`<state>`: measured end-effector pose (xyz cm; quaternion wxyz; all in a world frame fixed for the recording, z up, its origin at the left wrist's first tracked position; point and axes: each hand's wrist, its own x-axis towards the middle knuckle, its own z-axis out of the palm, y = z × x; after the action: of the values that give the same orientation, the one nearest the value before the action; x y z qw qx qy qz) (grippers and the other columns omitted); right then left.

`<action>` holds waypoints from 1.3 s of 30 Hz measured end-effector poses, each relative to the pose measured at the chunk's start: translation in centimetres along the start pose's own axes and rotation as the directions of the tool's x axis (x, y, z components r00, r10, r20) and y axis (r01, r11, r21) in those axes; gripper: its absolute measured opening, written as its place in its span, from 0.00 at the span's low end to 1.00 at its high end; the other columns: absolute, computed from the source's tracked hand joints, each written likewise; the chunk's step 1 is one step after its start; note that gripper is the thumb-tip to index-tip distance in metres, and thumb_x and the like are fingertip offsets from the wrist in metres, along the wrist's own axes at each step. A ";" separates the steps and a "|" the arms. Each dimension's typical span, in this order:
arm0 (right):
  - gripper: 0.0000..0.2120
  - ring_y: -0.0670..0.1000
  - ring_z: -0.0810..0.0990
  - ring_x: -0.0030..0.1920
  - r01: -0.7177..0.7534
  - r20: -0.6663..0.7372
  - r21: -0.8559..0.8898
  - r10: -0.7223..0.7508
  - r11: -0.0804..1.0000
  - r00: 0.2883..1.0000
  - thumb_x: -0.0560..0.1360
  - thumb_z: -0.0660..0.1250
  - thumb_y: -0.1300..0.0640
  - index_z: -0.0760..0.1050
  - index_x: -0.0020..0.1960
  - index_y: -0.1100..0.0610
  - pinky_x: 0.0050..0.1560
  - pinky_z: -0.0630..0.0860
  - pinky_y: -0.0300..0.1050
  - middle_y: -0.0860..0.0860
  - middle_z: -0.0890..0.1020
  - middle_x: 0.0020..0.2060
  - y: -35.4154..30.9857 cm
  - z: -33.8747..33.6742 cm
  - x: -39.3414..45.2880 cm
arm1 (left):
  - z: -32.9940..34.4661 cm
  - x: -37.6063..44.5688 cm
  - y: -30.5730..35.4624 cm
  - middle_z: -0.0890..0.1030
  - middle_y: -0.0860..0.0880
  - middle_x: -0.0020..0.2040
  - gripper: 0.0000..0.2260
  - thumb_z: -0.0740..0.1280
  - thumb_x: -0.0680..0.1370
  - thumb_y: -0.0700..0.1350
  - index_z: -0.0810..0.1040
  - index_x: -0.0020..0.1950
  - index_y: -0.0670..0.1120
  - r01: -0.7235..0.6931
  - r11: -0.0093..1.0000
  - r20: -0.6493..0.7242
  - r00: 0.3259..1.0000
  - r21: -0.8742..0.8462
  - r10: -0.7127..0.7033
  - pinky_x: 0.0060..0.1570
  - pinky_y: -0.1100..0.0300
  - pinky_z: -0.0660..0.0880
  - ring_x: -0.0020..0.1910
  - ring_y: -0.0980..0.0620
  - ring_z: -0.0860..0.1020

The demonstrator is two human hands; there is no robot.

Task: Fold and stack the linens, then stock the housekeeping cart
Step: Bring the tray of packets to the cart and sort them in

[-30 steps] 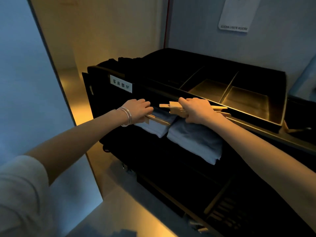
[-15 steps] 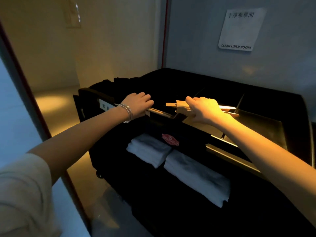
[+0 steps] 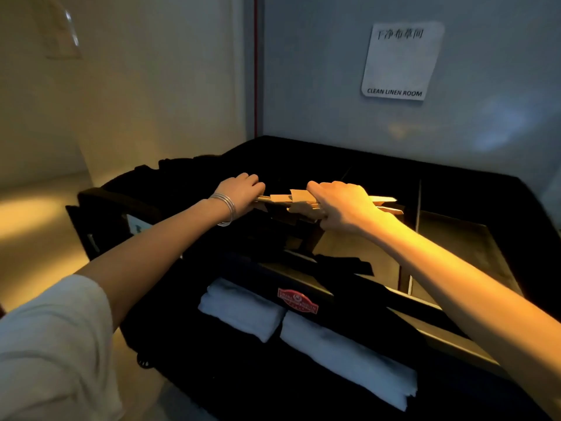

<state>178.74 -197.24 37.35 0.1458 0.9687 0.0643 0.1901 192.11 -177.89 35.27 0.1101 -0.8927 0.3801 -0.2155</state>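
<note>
Both hands' fingers (image 3: 328,189) curled round flat tan pieces (image 3: 291,197); cart (image 3: 455,189) interior dark, indistinct.

The cart's (image 3: 501,208) top tray is split by an upright divider (image 3: 419,208) into compartments; the right one (image 3: 455,247) lies bare and open from above. Both hands, left (image 3: 239,194) and right (image 3: 340,208), with a bundle of flat tan pieces (image 3: 299,202), span the tray's near left part and block it. On the shelf below, two folded white towels (image 3: 243,308) (image 3: 349,357) lie just beside each other at the front edge, under the tray's front rim (image 3: 425,311). The wall (image 3: 334,86) stands close behind the cart's far edge.
</note>
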 end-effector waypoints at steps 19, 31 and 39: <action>0.42 0.55 0.67 0.65 0.084 0.184 0.073 -0.097 0.994 0.978 0.69 0.73 0.51 0.54 0.75 0.51 0.53 0.71 0.47 0.52 0.67 0.67 -6.5 4.1 8.8 | 3.4 1.5 -11.4 0.66 0.48 0.68 0.27 0.69 0.73 0.56 0.68 0.70 0.53 0.060 0.986 0.260 0.965 -0.158 -0.017 0.62 0.49 0.65 0.67 0.46 0.63; 0.57 0.58 0.56 0.74 -0.039 0.297 0.218 -0.028 0.975 0.955 0.63 0.73 0.36 0.41 0.78 0.51 0.68 0.64 0.55 0.54 0.54 0.76 -6.8 3.6 9.8 | 2.0 0.9 -8.2 0.69 0.49 0.67 0.17 0.62 0.79 0.51 0.70 0.68 0.52 -0.029 0.976 0.000 1.000 -0.216 0.029 0.61 0.51 0.66 0.65 0.48 0.67; 0.51 0.59 0.57 0.73 -0.205 0.253 0.153 0.162 0.967 0.954 0.67 0.72 0.38 0.45 0.78 0.53 0.67 0.65 0.54 0.54 0.54 0.76 -5.0 2.2 7.0 | 0.6 1.2 -5.3 0.69 0.49 0.66 0.19 0.61 0.78 0.55 0.70 0.68 0.52 -0.112 0.951 -0.084 0.992 -0.289 0.091 0.61 0.51 0.67 0.65 0.47 0.67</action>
<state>185.72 -191.83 36.36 0.0474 0.9954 -0.0277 0.0789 196.47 -175.08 36.97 -0.0258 -0.8704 0.4569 -0.1817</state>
